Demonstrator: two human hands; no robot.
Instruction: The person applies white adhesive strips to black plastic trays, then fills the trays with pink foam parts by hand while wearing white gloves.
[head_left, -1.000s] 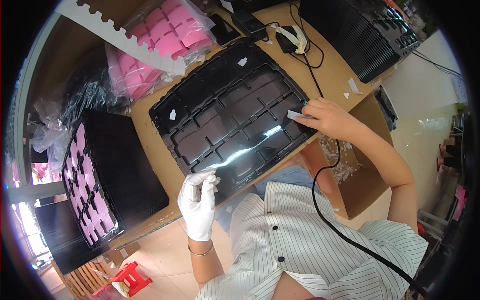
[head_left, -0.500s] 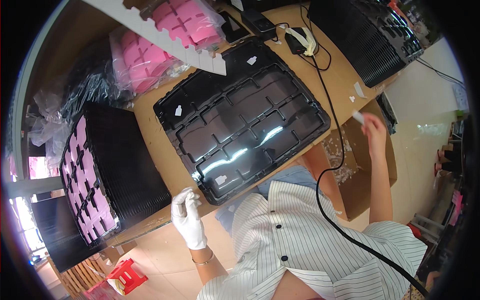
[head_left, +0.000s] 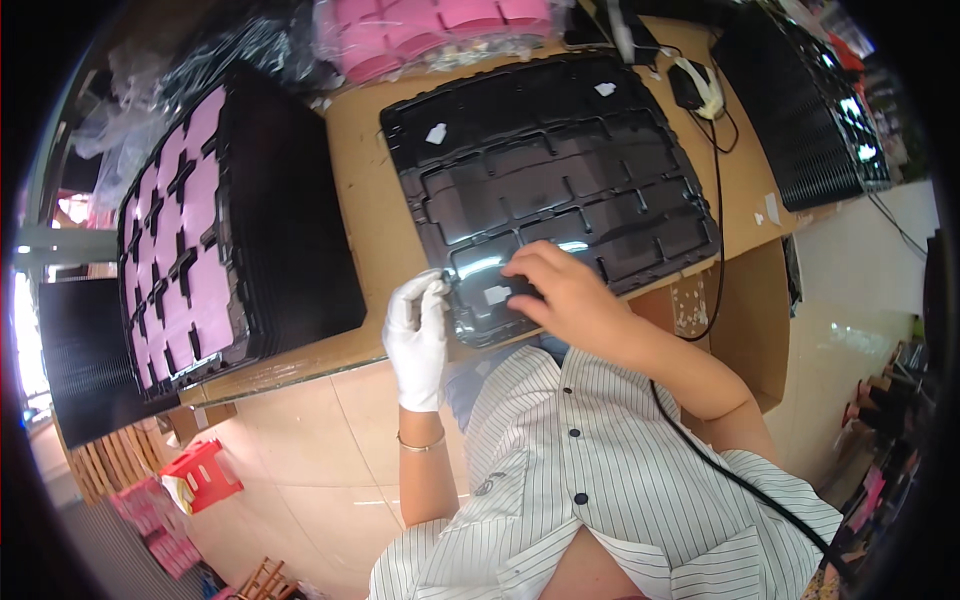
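A black moulded plastic tray (head_left: 560,150) lies on the cardboard-covered table in front of me. White cut-out pieces sit on it: one near the far left (head_left: 437,133), another near the far right (head_left: 606,89), and a third at the near left (head_left: 497,294). My right hand (head_left: 575,303), bare, reaches over the tray with thumb and fingers apart beside that near-left piece. At the tray's near-left corner is my left hand (head_left: 415,345) in a white glove. Its fingers are curled together close to the rim; anything between them is hidden.
A tall stack of black trays topped with pink sheets (head_left: 185,240) stands left; another black stack (head_left: 800,115) is far right. Bagged pink pieces (head_left: 430,35) lie behind. A black cable (head_left: 722,240) runs past the tray's right side. An open cardboard box (head_left: 750,320) holds white scraps.
My right hand has swung left from above the cardboard box to the tray; the white scrap it held no longer shows. The saw-edged white strip has left its place over the tray. The view has shifted.
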